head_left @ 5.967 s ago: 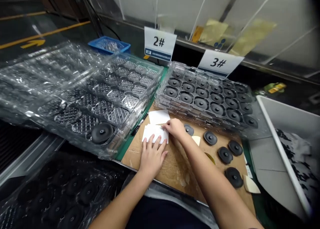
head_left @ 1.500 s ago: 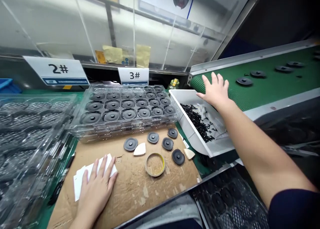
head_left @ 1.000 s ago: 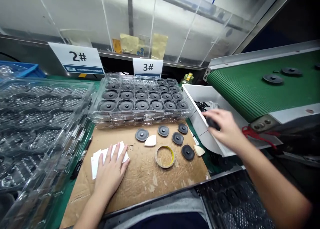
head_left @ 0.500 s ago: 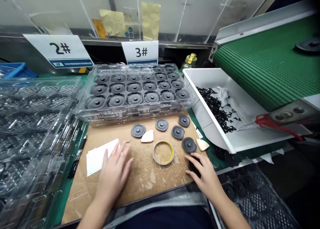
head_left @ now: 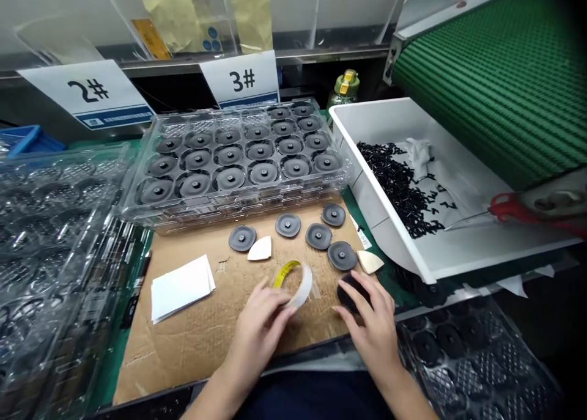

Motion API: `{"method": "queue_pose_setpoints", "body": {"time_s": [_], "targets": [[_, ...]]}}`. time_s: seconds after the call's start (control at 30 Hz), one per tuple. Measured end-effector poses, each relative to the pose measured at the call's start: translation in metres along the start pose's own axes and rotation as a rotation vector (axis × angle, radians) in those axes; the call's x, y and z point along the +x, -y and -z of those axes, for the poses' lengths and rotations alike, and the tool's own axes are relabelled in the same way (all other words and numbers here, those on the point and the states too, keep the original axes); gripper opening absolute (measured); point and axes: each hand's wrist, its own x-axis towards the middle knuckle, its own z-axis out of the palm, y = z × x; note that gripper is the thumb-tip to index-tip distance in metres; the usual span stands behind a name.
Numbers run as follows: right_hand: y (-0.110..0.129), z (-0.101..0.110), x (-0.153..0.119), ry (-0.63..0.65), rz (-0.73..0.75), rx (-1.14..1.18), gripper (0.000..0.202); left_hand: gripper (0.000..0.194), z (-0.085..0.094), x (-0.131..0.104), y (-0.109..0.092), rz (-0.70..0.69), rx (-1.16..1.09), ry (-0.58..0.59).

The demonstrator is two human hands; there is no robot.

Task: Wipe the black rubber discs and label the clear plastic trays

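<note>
My left hand [head_left: 261, 322] is closed on the near edge of a roll of tape [head_left: 303, 285], which is tipped up off the cardboard sheet [head_left: 192, 340]. With fingers and thumb curved round its edge, my right hand [head_left: 373, 322] grips a dark black disc [head_left: 351, 293] at the sheet's right side. Several dark grey discs with a small central stud lie beyond, among them a grey disc [head_left: 342, 255] just past my right fingers. One white wedge-shaped piece [head_left: 260, 249] rests near the leftmost disc, and a cream wedge [head_left: 369, 261] sits at the right edge.
A stack of white cards [head_left: 181, 288] lies at left, beside a black marker [head_left: 132, 301]. Behind stands a clear tray [head_left: 229, 191] of discs. At right are a white bin [head_left: 389, 224] of small black parts, red-handled scissors [head_left: 509, 207] and a green conveyor belt [head_left: 477, 84].
My left hand has moved right from the white cards and taken hold of the tape roll, tilting it up. My right hand stays at the black disc, its fingers now closer round it.
</note>
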Motion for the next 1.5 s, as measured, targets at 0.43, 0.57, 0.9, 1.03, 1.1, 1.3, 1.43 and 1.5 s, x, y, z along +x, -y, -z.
{"method": "queue_pose_setpoints", "body": {"time_s": [0.43,0.57,0.9,1.03,1.1,1.3,1.43,1.5], "targets": [[0.091,-0.002,0.025,0.098,0.159,0.413,0.039,0.009,0.013,-0.034,-0.027,0.232,-0.299,-0.076],[0.097,-0.007,0.022,0.07,0.169,0.44,0.027,0.011,0.015,-0.044,-0.02,0.255,-0.284,-0.079],[0.109,0.0,0.052,0.236,0.147,0.475,0.013,0.037,0.035,-0.052,-0.004,0.295,-0.292,0.117],[0.117,0.012,0.064,0.212,0.11,0.434,0.009,0.036,0.046,-0.056,-0.002,0.249,-0.328,0.094],[0.122,0.016,0.067,0.225,0.142,0.416,0.007,0.035,0.049,-0.057,-0.002,0.229,-0.367,0.091],[0.132,0.023,0.071,0.221,0.236,0.354,0.005,0.034,0.058,-0.056,-0.004,0.199,-0.273,0.053],[0.134,0.024,0.071,0.244,0.225,0.326,0.004,0.034,0.062,-0.054,-0.006,0.199,-0.202,0.041],[0.133,0.022,0.07,0.272,0.199,0.323,0.005,0.035,0.062,-0.055,-0.005,0.194,-0.194,0.031]]}}
